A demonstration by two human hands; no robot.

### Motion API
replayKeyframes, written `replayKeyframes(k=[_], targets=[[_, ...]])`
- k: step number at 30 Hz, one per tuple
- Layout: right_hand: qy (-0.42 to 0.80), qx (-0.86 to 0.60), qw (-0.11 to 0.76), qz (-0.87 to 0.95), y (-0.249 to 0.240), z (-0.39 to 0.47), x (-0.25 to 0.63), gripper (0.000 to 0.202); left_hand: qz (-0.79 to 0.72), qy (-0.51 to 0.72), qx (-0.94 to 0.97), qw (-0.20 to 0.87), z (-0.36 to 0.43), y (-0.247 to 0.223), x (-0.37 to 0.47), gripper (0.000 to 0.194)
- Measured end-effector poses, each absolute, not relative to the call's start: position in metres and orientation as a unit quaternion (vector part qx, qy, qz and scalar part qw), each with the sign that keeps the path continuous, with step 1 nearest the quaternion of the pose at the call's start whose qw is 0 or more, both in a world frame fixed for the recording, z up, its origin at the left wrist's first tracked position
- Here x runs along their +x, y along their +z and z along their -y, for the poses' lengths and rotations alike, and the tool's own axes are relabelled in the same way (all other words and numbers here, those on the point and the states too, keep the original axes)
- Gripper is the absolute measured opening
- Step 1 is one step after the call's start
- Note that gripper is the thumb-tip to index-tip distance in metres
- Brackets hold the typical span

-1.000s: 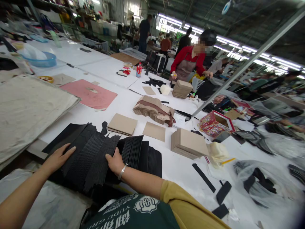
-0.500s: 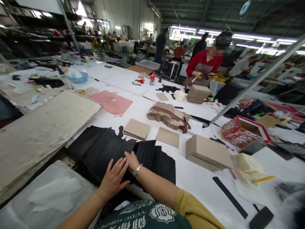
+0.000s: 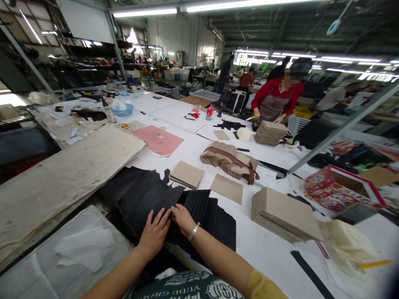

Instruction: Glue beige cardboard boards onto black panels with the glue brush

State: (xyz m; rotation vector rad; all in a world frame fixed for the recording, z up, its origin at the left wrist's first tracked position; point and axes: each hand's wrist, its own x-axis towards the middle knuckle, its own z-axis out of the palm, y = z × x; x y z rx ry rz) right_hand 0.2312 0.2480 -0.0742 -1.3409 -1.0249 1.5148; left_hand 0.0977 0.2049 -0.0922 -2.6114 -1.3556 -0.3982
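Pressing my left hand (image 3: 154, 232) and right hand (image 3: 182, 216) flat, no grip closed, on the fanned black pieces (image 3: 149, 199) at the worktop (image 3: 264, 249) edge, I judge sorting barely begun, seemingly.

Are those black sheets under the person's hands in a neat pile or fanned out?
Fanned out: the black sheets overlap like shingles, edges showing as stepped lines, with both the left hand and right hand resting flat on them.

Black sheets (image 3: 149, 199), tan cardboard stack (image 3: 285, 214)
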Motion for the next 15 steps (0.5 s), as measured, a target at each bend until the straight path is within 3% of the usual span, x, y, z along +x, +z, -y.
replayKeyframes(k=[4,7,11,15], targets=[[0.341,-0.549,0.460,0.608,-0.054,-0.226,0.274,0.036,0.507,-0.104,-0.852,0.084,-0.207,-0.079,0.092,0.040],[0.187,-0.617,0.475,0.599,-0.060,-0.214,0.322,0.049,0.535,-0.075,-0.837,0.082,-0.210,-0.069,0.085,0.044],[0.309,-0.730,0.425,0.436,-0.091,-0.213,0.357,0.068,0.565,-0.057,-0.820,0.077,-0.220,-0.061,0.069,0.048],[0.421,-0.732,0.369,0.389,-0.108,-0.217,0.346,0.082,0.592,-0.059,-0.800,0.073,-0.237,-0.059,0.046,0.049]])
